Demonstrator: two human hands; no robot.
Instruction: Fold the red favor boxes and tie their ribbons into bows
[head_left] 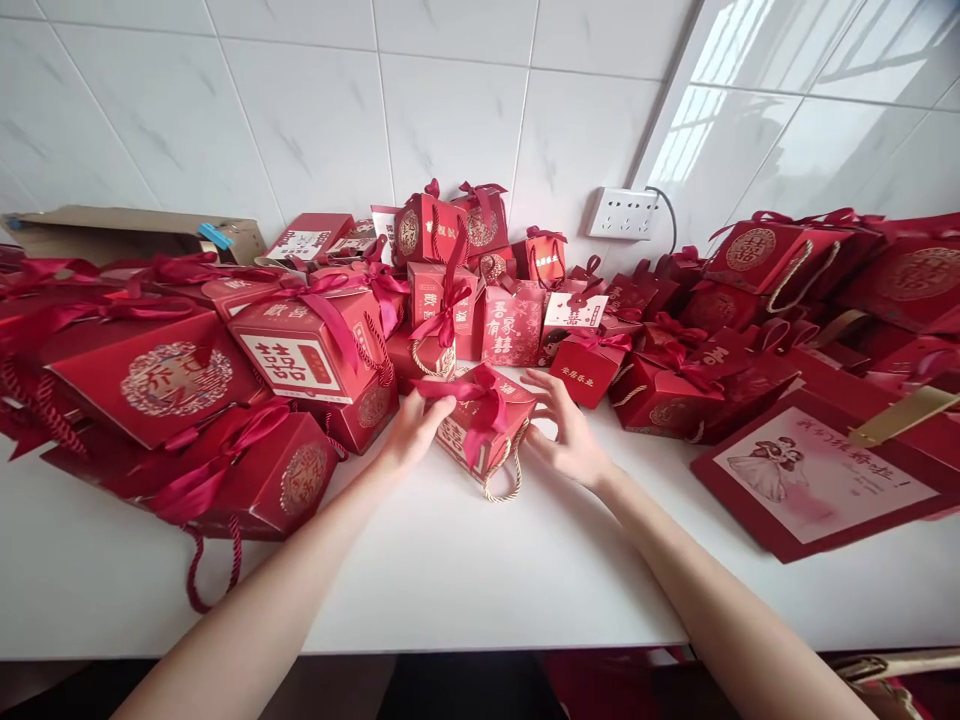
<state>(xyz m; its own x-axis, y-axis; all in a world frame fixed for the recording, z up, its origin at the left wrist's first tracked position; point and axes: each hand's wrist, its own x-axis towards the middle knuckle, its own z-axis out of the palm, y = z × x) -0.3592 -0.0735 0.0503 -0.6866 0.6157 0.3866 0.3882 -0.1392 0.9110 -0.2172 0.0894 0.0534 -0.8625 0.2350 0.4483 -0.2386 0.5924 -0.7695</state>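
A small red gift box with a red ribbon bow and a cream rope handle lies tilted on the white table, in the middle. My left hand grips its left side, thumb on the ribbon. My right hand is beside its right end with fingers spread, touching or nearly touching the box. Many similar red boxes surround it.
Large red ribboned boxes pile up at the left, smaller ones at the back by the tiled wall. A flat red card with a couple's picture lies at the right. A cardboard box stands far left; a wall socket sits behind.
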